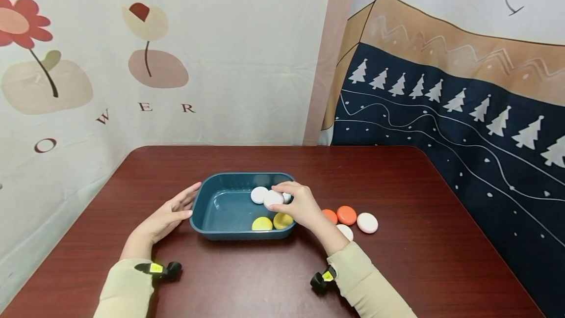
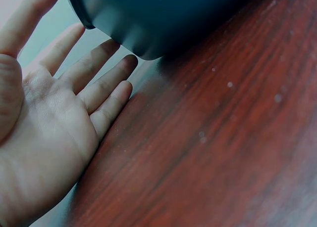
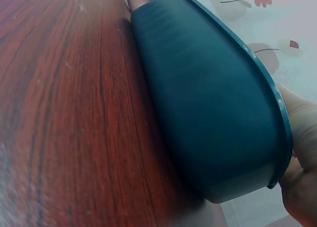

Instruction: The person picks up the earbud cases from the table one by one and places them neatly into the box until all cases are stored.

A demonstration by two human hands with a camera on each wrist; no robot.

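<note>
A teal rectangular tub (image 1: pixel 220 235) stands on the table. My right hand (image 1: pixel 303 207) reaches over its right end and pinches a white disc (image 1: pixel 273 199) between thumb and fingers. Another white disc (image 1: pixel 258 195) lies just left of the held one, and a further white disc (image 1: pixel 287 198) shows partly behind the fingers. Two yellow discs (image 1: pixel 262 224) lie along the tub's near side. My left hand (image 1: pixel 165 219) rests at the tub's left end with fingers extended, thumb near the rim. In the right wrist view, the tub's wall (image 3: pixel 213 98) hides the held disc.
Right of the tub lie two orange discs (image 1: pixel 346 215) and two white discs (image 1: pixel 367 223), some partly covered by my right forearm. The dark red wooden table (image 1: pixel 247 278) runs back to printed curtains (image 1: pixel 247 63).
</note>
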